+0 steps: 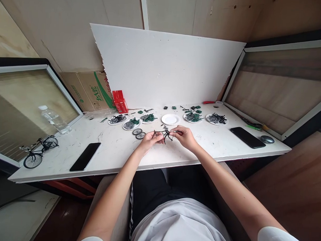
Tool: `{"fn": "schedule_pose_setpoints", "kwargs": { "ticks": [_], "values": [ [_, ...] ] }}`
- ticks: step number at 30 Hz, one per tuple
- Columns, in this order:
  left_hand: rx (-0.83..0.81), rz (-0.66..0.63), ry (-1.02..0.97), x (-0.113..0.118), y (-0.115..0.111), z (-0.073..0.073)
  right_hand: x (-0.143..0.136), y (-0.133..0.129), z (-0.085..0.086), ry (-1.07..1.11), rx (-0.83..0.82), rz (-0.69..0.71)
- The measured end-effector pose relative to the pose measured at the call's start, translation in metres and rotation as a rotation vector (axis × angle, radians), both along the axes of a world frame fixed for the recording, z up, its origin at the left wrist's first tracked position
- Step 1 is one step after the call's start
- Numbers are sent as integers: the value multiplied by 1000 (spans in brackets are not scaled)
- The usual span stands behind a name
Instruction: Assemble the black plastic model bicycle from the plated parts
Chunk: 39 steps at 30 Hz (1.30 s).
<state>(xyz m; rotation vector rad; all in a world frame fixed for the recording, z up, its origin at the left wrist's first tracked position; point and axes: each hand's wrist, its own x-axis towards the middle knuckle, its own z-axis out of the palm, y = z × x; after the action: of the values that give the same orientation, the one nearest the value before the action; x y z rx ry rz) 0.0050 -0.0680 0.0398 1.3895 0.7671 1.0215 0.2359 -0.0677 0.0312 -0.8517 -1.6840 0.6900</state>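
My left hand [150, 139] is closed on a black model bicycle frame [166, 133], held just above the front part of the table. At its right side my right hand [185, 136] pinches a thin dark piece [178, 132] against the frame; whether this piece is joined to it I cannot tell. Two small spoked wheels [139, 133] lie on the table beside my left hand. Beyond my hands stands a white paper plate [171, 119] with nothing visible on it. An assembled black model bicycle [40, 150] stands at the far left.
Several plates of small black, grey and green parts [193, 117] line the back of the white table [109, 154]. Phones lie at left [85, 156] and right [246, 137]. A plastic bottle [55, 119], a red box [120, 101] and a round grey object [267, 139] stand nearby.
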Motion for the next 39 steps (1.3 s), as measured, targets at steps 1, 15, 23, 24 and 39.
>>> {"fn": "schedule_pose_setpoints", "kwargs": {
  "ticks": [1, 15, 23, 24, 39],
  "values": [
    [-5, -13, 1, 1, -1, -1, 0, 0, -1, -11, 6, 0],
    [82, 212, 74, -1, 7, -8, 40, 29, -15, -220, 18, -310],
    [248, 548, 109, -42, 40, -22, 66, 47, -39, -434, -242, -465],
    [242, 584, 121, -45, 43, -24, 64, 45, -39, -478, -257, -449],
    [252, 805, 538, -58, 52, -37, 55, 39, -35, -646, -238, -444]
  ]
}}
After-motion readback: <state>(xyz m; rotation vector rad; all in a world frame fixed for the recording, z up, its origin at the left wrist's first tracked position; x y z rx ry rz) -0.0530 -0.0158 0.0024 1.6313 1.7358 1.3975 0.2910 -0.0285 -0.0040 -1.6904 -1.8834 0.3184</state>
